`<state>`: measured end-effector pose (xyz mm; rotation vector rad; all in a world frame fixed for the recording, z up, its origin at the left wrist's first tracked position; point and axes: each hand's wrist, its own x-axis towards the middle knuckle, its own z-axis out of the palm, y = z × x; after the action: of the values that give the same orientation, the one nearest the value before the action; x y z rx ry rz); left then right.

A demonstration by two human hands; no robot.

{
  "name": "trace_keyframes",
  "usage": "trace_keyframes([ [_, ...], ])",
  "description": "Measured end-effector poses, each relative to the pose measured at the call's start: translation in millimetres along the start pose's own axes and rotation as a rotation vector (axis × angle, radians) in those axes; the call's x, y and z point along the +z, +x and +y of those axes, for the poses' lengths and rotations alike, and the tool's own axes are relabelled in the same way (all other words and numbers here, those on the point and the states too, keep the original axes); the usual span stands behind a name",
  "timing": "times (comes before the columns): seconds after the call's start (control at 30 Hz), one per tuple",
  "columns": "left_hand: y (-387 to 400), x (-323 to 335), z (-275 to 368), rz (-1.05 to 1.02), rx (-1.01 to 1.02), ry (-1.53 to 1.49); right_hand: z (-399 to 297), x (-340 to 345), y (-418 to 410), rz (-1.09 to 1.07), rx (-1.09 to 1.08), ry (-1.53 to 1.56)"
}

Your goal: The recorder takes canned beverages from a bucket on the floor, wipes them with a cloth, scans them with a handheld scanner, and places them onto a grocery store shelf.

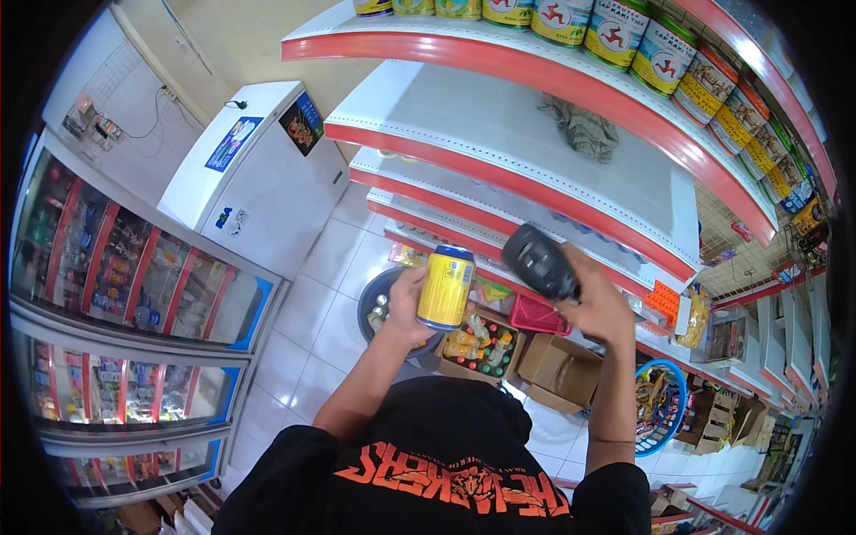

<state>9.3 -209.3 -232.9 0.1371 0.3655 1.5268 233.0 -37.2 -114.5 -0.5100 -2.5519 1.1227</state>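
Note:
My left hand grips a yellow drink can with a blue rim. The can is nearly upright, and its printed side with a barcode faces the camera. My right hand holds a black handheld device, shaped like a barcode scanner, just right of the can and apart from it. Part of the device is hidden by my fingers. Both hands are in front of a white shelf unit with red edges. A crumpled checked cloth lies on one white shelf.
Several printed cans line the upper shelf. Below stand a dark tub, a carton of bottles, an open cardboard box, a pink basket and a blue basket. Glass-door coolers and a chest freezer are left.

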Motion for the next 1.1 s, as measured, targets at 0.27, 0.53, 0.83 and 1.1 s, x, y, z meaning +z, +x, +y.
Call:
trace_keyframes([
  [0.27, -8, 17, 0, 0.143, 0.327, 0.408, 136, -105, 33, 0.483, 0.226, -0.554],
  [0.53, 2, 41, 14, 0.244, 0.750, 0.915, 227, -121, 50, 0.604, 0.413, -0.819],
  [0.83, 6, 33, 67, 0.286, 0.895, 0.965, 106, -25, 81, 0.830, -0.024, -0.572],
  [1.1, 53, 81, 188, 0.092, 1.440, 1.135, -95, 123, 236, 0.585, -0.386, 0.105],
])
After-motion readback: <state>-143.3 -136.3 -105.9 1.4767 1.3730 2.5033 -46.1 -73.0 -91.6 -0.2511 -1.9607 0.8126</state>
